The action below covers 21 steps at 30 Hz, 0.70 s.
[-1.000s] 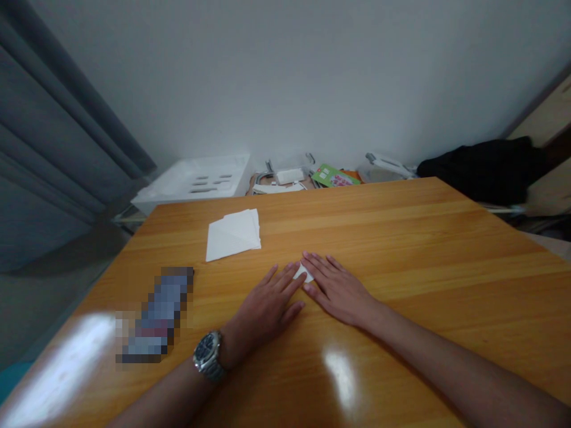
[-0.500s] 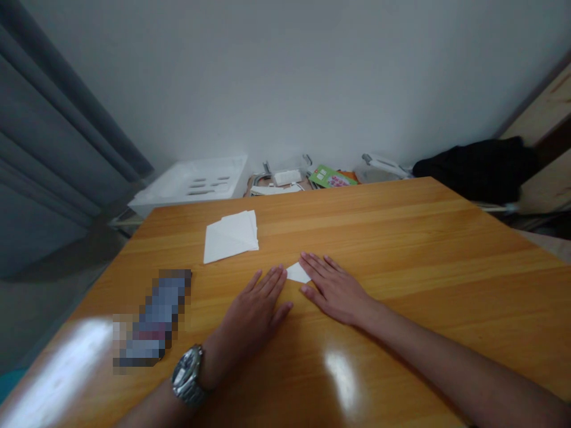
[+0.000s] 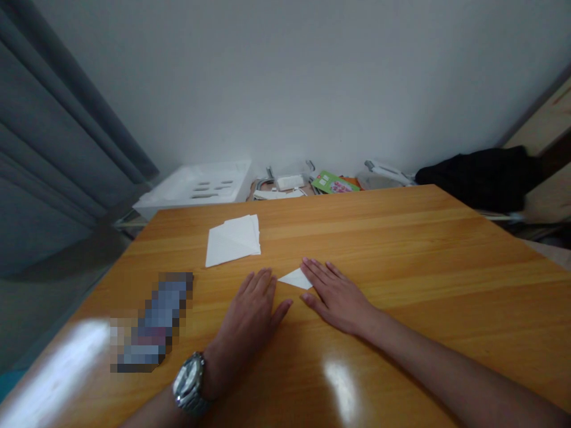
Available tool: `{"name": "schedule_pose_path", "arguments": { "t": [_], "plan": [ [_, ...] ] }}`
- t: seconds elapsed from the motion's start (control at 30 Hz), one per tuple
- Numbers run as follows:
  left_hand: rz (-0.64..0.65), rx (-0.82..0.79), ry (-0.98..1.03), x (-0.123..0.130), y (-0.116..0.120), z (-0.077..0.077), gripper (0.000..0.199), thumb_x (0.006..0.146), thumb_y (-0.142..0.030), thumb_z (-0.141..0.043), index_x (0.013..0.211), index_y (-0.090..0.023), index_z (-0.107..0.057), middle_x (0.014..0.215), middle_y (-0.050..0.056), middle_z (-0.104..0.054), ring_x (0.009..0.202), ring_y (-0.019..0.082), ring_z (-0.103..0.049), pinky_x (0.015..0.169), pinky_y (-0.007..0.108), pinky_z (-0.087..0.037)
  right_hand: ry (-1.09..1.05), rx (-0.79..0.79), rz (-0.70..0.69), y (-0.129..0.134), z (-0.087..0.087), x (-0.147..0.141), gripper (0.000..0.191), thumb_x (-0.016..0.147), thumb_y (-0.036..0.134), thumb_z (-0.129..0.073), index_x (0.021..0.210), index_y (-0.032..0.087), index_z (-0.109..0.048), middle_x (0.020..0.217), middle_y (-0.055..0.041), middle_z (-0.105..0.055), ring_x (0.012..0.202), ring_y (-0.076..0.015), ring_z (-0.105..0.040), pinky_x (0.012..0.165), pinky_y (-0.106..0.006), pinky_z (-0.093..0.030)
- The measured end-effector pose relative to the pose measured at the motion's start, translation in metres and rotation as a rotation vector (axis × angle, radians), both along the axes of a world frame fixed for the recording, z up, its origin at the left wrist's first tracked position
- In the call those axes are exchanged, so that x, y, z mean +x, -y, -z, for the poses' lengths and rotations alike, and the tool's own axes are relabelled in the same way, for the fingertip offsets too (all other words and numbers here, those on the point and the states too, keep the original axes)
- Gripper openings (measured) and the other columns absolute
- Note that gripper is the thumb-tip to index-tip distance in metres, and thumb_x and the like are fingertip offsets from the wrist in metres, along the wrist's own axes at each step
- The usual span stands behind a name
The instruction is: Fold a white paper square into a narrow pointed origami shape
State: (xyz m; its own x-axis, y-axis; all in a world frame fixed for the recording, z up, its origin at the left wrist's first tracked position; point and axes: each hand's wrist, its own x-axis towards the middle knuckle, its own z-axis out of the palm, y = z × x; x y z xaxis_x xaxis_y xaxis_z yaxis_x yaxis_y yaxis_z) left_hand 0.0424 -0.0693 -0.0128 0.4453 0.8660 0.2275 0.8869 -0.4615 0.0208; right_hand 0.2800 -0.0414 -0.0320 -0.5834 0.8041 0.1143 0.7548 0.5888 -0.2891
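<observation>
The single view comes from a camera worn on the person's head, close above the near side of the glossy orange-brown wooden tabletop (image 3: 392,249), facing forward and down across it, with the plain pale grey wall (image 3: 303,83) filling the upper part beyond.

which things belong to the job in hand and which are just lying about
In use:
small pointed white paper, under the right hand
left hand, beside it
larger white paper sheets, perhaps: untouched

Just lying about:
pixelated dark oblong item
shallow white slotted tray
green booklet
black cloth
</observation>
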Motion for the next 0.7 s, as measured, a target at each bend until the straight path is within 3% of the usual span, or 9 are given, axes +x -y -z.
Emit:
{"name": "schedule_pose_path", "arguments": {
  "t": [0.07, 0.17, 0.27, 0.7],
  "plan": [
    [-0.016, 0.011, 0.017, -0.001, -0.004, -0.001, 0.06, 0.099, -0.047, -0.048, 0.137, -0.002, -0.052, 0.147, 0.026, -0.048, 0.139, 0.037, -0.044, 0.116, 0.053, -0.037, -0.002, 0.002, -0.004, 0.0, 0.0, 0.0, 0.066, 0.104, 0.054, -0.027, 0.158, 0.015, -0.028, 0.163, -0.0108, -0.025, 0.152, -0.0224, -0.022, 0.124, -0.048, -0.021],
    [0.185, -0.068, 0.027, -0.001, -0.004, -0.002, 0.055, 0.102, -0.037, -0.043, 0.151, -0.014, -0.037, 0.158, 0.015, -0.037, 0.147, 0.028, -0.034, 0.121, 0.047, -0.033, 0.0, 0.009, 0.005, 0.0, 0.0, 0.0, 0.064, 0.105, 0.051, -0.026, 0.157, 0.015, -0.03, 0.162, -0.0102, -0.027, 0.151, -0.0216, -0.023, 0.124, -0.047, -0.021],
    [0.279, -0.14, 0.031, 0.001, 0.0, -0.003, 0.051, 0.104, -0.038, -0.042, 0.152, -0.022, -0.037, 0.159, 0.009, -0.037, 0.148, 0.024, -0.033, 0.121, 0.044, -0.032, 0.005, 0.015, 0.007, 0.0, -0.001, 0.0, 0.063, 0.105, 0.049, -0.025, 0.157, 0.013, -0.03, 0.162, -0.0096, -0.027, 0.151, -0.0212, -0.023, 0.124, -0.047, -0.021],
    [0.245, -0.11, 0.05, 0.011, 0.003, 0.001, 0.05, 0.103, -0.043, -0.044, 0.15, -0.026, -0.041, 0.155, 0.011, -0.043, 0.144, 0.027, -0.04, 0.122, 0.052, -0.028, 0.002, 0.0, 0.008, -0.001, 0.0, 0.0, 0.063, 0.105, 0.049, -0.026, 0.157, 0.014, -0.03, 0.163, -0.0095, -0.027, 0.152, -0.0216, -0.022, 0.124, -0.047, -0.021]
  ]
}}
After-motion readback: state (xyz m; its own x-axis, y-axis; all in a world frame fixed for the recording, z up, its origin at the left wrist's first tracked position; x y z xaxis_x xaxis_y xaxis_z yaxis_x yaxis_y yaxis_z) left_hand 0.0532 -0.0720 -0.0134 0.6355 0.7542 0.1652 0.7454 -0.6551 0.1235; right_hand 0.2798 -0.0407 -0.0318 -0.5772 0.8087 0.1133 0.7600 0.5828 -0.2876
